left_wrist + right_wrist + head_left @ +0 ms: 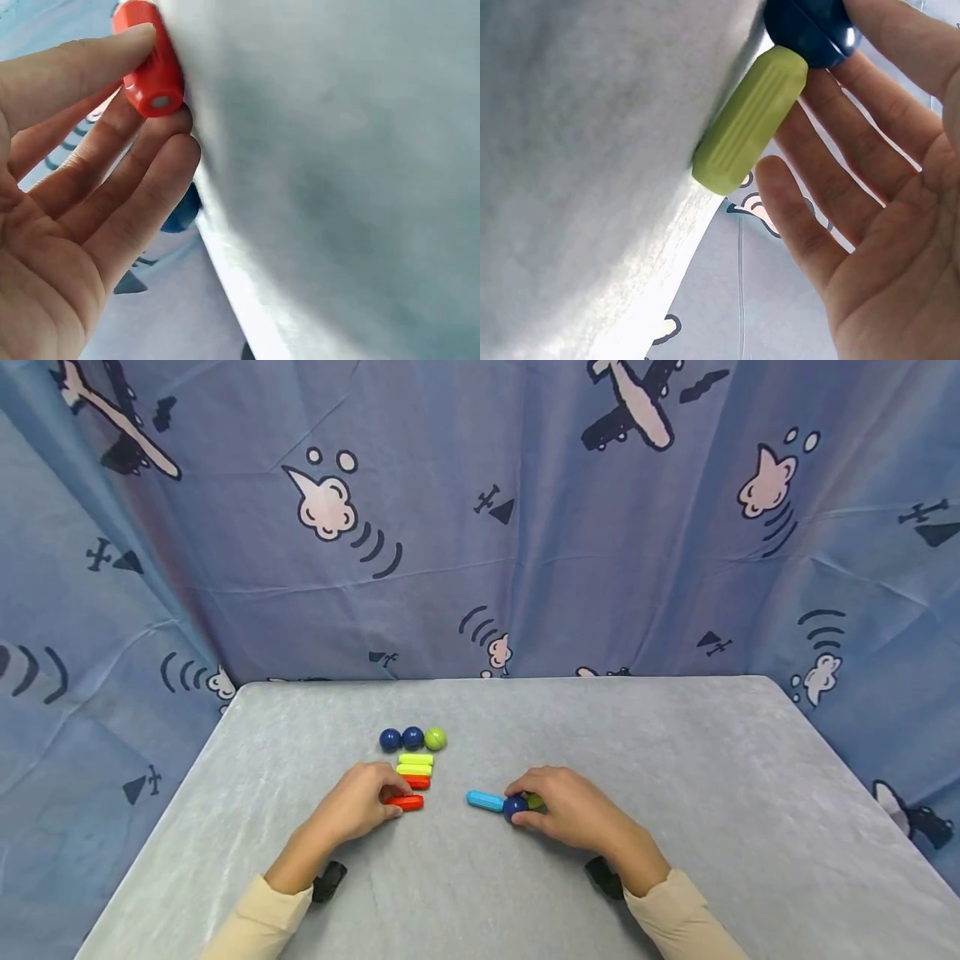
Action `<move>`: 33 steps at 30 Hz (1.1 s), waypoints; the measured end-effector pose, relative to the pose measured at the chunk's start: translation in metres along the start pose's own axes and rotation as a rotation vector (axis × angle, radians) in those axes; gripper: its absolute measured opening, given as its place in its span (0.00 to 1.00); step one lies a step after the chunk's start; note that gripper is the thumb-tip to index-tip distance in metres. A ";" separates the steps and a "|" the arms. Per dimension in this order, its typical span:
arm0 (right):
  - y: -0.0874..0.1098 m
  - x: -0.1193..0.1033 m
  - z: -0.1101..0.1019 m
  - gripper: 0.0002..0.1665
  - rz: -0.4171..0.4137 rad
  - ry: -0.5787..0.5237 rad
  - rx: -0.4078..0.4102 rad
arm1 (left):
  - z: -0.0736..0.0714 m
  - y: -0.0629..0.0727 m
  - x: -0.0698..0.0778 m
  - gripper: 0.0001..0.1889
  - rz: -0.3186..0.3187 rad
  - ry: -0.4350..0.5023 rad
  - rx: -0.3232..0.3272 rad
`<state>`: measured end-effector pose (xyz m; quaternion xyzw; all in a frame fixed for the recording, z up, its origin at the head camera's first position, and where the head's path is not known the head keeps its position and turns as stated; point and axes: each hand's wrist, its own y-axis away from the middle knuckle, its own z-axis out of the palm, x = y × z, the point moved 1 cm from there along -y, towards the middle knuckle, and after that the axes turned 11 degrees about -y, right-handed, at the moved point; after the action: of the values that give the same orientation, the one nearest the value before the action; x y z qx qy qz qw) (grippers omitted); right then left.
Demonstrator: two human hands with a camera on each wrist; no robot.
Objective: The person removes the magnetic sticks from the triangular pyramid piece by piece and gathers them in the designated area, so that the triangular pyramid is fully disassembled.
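My left hand pinches a red magnetic rod between thumb and fingers; a round grey spot shows at its end. My right hand holds a dark blue ball between thumb and fingertips, close over the table. From that ball a green rod extends under the palm, and a light blue rod points left on its other side. Just beyond the left fingers lie another red rod and two yellow rods, stacked in a column.
Behind the rods, two dark blue balls and a green ball stand in a row. Everything lies on a table with a pale grey cloth. A blue printed curtain hangs behind the table's far edge.
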<state>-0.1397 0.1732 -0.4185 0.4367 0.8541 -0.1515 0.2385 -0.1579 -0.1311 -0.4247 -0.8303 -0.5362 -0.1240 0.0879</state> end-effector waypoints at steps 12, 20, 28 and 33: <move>0.000 0.000 0.001 0.18 0.012 -0.001 -0.002 | 0.000 0.002 -0.015 0.10 -0.021 0.065 0.003; -0.001 0.000 0.001 0.18 0.019 -0.007 -0.006 | 0.002 -0.001 -0.014 0.09 -0.008 -0.001 0.055; -0.001 0.000 0.001 0.17 0.019 -0.003 -0.002 | 0.003 -0.005 -0.011 0.09 -0.018 -0.008 0.094; -0.001 -0.001 0.001 0.17 0.006 0.001 -0.004 | 0.002 -0.007 -0.010 0.09 -0.024 -0.007 0.108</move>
<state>-0.1397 0.1716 -0.4187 0.4389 0.8532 -0.1487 0.2393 -0.1676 -0.1363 -0.4299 -0.8184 -0.5521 -0.0933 0.1292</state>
